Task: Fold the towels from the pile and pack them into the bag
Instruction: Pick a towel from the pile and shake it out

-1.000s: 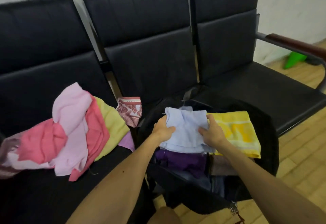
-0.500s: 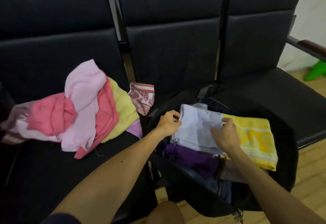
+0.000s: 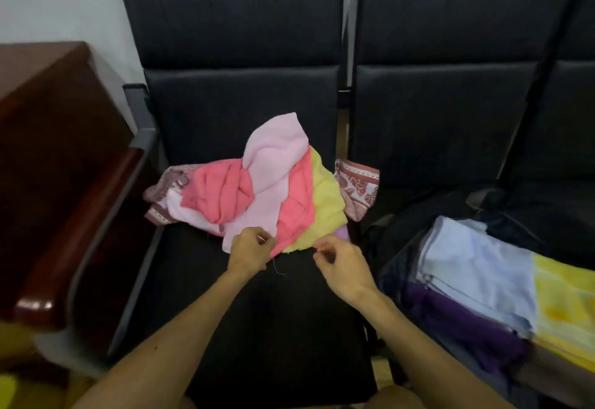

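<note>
Towels, unfolded: one pile on the seat of the chair in front of you. It holds at least five pieces, all crumpled and overlapping:
- light pink towel, on top, reaching to the near edge
- coral towel, tangled through the pink
- yellow-green towel, on the right flank
- patterned maroon towel, sticking out at both sides from underneath
- lilac towel, only a corner showing

Towels, folded and packed: these lie in the black bag on the next seat to your right, mouth open. Light blue towel lies on top, purple towel below it and yellow towel beside them. Darker layers lie underneath, too dim to name.

Hands:
- Your left hand is at the pile's near hem, fingers curled, and appears to pinch the edge of the light pink towel.
- Your right hand is just beside the yellow-green hem with its fingers curled. Whether it has cloth yet cannot be told.

Progress, by estimate: you are roughly midway. Several towels are packed, and every piece in the pile is yet to be folded and packed. The step in hand looks like drawing the next towel free of the pile.
</note>
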A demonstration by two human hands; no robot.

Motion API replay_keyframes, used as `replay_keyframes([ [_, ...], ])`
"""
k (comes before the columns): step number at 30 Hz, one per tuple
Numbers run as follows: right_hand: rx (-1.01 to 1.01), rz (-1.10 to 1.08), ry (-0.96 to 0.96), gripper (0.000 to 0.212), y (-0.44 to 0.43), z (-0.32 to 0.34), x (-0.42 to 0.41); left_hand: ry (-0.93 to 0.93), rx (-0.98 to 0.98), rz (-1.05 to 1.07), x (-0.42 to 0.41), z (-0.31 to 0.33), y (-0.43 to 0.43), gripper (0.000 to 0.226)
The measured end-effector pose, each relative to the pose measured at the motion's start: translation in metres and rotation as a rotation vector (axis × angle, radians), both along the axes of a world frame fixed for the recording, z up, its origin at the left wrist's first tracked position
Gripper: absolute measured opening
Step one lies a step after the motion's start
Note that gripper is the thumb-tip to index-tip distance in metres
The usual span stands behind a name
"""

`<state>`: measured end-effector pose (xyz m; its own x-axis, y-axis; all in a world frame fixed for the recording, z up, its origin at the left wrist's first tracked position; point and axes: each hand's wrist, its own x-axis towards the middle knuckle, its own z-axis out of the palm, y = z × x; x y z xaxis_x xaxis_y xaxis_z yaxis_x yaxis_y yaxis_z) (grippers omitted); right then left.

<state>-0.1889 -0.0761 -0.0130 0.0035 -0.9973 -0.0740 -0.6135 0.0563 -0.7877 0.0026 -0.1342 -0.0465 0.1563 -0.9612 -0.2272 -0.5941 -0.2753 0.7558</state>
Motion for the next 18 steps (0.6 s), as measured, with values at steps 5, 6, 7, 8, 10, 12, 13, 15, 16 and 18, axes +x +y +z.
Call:
replay_keyframes([
  [5, 0.131, 0.131, 0.038, 0.028, -0.048, -0.030, 0.070, -0.261, 0.053, -0.048, 0.049, -0.034, -0.021, 0.021],
  [6, 0.149, 0.140, 0.064, 0.030, -0.054, -0.036, 0.076, -0.302, 0.052, -0.084, 0.049, -0.037, -0.024, 0.028],
  [7, 0.167, 0.149, 0.091, 0.032, -0.063, -0.043, 0.085, -0.348, 0.048, -0.126, 0.053, -0.045, -0.030, 0.032],
  [8, 0.184, 0.154, 0.115, 0.034, -0.071, -0.050, 0.091, -0.404, 0.046, -0.175, 0.055, -0.049, -0.035, 0.035],
  [10, 0.198, 0.177, 0.169, 0.039, -0.083, -0.062, 0.099, -0.499, 0.030, -0.245, 0.057, -0.058, -0.042, 0.035],
  [12, 0.211, 0.198, 0.217, 0.044, -0.091, -0.075, 0.104, -0.561, 0.025, -0.277, 0.059, -0.062, -0.046, 0.031],
  [13, 0.223, 0.204, 0.226, 0.046, -0.094, -0.083, 0.108, -0.584, 0.027, -0.291, 0.063, -0.066, -0.047, 0.030],
  [15, 0.243, 0.206, 0.250, 0.045, -0.098, -0.096, 0.112, -0.595, 0.022, -0.299, 0.070, -0.074, -0.050, 0.028],
  [16, 0.245, 0.202, 0.265, 0.044, -0.098, -0.099, 0.113, -0.584, 0.014, -0.294, 0.074, -0.078, -0.050, 0.028],
  [18, 0.233, 0.182, 0.263, 0.041, -0.100, -0.103, 0.114, -0.524, -0.016, -0.277, 0.080, -0.085, -0.050, 0.027],
])
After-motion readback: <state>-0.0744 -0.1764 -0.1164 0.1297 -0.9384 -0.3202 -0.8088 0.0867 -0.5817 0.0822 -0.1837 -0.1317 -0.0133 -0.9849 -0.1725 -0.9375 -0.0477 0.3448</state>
